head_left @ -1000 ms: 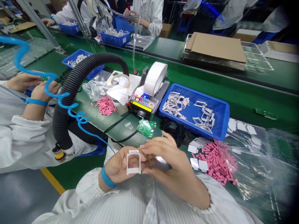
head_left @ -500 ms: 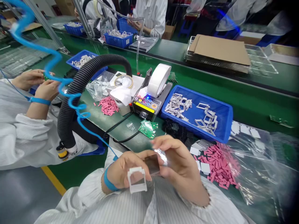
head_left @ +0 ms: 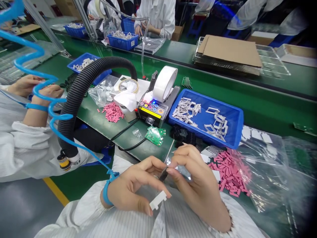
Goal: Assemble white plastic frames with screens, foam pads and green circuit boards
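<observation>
White frame (head_left: 158,200), blue wrist strap (head_left: 106,193), white pinstriped smock (head_left: 128,224), pink strips (head_left: 230,173).

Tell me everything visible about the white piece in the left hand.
A small matte white piece, plastic-looking, with a stepped edge, sits tilted, its long side rising to the right. The thumb and index finger of the left hand pinch it. It hangs above the striped smock, apart from the right hand. Any opening in it cannot be seen from this angle.

One white plastic frame (head_left: 158,200), two green circuit boards (head_left: 154,138), one tape dispenser (head_left: 151,112) and two blue trays (head_left: 237,132) sat within view on the near surface (head_left: 146,150).
</observation>
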Demonstrator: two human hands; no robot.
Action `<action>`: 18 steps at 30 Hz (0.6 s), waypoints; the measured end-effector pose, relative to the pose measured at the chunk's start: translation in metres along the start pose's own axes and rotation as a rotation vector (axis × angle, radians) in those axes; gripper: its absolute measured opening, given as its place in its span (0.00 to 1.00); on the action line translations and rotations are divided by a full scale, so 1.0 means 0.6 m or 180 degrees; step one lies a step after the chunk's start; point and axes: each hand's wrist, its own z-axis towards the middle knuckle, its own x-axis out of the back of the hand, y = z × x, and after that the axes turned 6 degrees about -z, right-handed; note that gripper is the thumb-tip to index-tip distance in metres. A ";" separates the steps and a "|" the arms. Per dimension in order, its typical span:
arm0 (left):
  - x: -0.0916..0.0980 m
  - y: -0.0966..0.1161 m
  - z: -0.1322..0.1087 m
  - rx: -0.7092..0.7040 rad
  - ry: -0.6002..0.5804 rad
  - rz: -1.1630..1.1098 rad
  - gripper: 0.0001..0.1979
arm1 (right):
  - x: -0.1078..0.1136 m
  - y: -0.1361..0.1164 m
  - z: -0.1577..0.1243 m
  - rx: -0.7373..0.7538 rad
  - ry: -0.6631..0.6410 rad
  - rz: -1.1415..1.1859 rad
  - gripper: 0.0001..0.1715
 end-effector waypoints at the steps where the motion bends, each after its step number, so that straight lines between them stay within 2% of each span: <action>1: 0.002 -0.001 -0.001 0.0022 -0.0011 0.0041 0.19 | -0.001 0.001 0.000 0.0000 -0.0035 0.0017 0.05; 7: 0.005 -0.005 0.001 0.0187 0.0050 -0.0067 0.18 | -0.007 0.006 0.004 -0.0018 -0.0379 0.0012 0.06; 9: 0.003 -0.009 0.003 0.0311 0.0222 -0.0549 0.18 | -0.002 0.002 0.001 0.0035 -0.0438 -0.0035 0.07; 12: 0.005 -0.016 0.006 0.0396 0.0762 -0.1546 0.18 | 0.003 0.003 -0.014 0.0046 -0.0409 0.0058 0.07; 15: 0.011 -0.020 0.008 0.0335 0.1165 -0.2187 0.16 | -0.020 0.032 -0.042 -0.0148 -0.0606 -0.0146 0.09; 18: 0.015 -0.020 0.009 0.0414 0.1204 -0.2528 0.15 | -0.061 0.080 -0.069 -0.0265 -0.1039 -0.0874 0.12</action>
